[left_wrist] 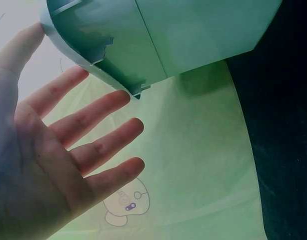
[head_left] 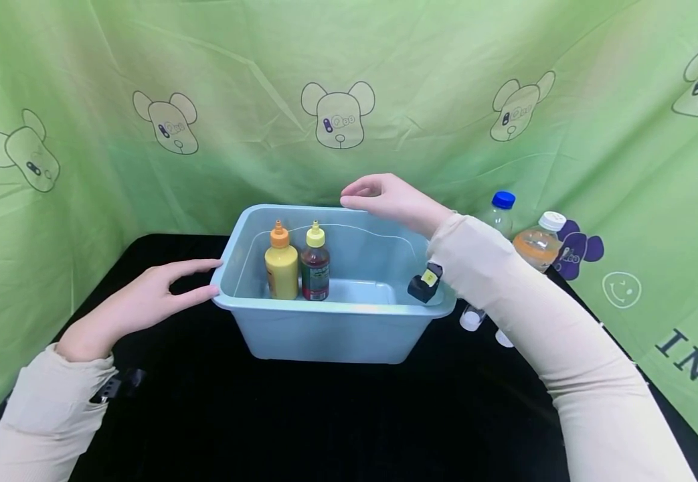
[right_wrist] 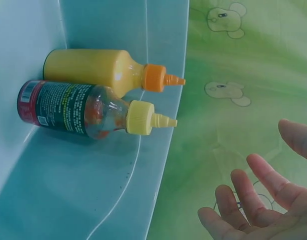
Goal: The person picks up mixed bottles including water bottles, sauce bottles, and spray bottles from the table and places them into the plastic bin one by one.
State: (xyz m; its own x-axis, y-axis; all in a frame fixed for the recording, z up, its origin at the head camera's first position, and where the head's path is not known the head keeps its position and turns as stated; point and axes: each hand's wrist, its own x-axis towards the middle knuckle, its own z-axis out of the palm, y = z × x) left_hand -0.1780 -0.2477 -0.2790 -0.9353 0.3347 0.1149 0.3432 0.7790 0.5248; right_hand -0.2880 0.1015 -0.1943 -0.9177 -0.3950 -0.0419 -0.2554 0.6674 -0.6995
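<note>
A light blue plastic tub (head_left: 330,335) stands on the black cloth. Inside it, toward the left, two squeeze bottles stand upright side by side: a yellow sauce bottle (head_left: 282,271) with an orange nozzle cap, and a dark red sauce bottle (head_left: 315,278) with a pale yellow nozzle cap. My left hand (head_left: 144,298) touches the tub's left rim with thumb and fingertips, fingers straight and spread in the left wrist view. Above the tub's far rim is my right hand (head_left: 393,197), fingers loosely bent and holding nothing. The right wrist view shows it apart from the bottles.
Right of the tub, partly behind my right sleeve, are a clear bottle with a blue cap (head_left: 503,201) and a bottle of orange drink (head_left: 538,244) with a white cap. White caps (head_left: 472,319) show below the sleeve. A green printed curtain (head_left: 336,40) hangs behind.
</note>
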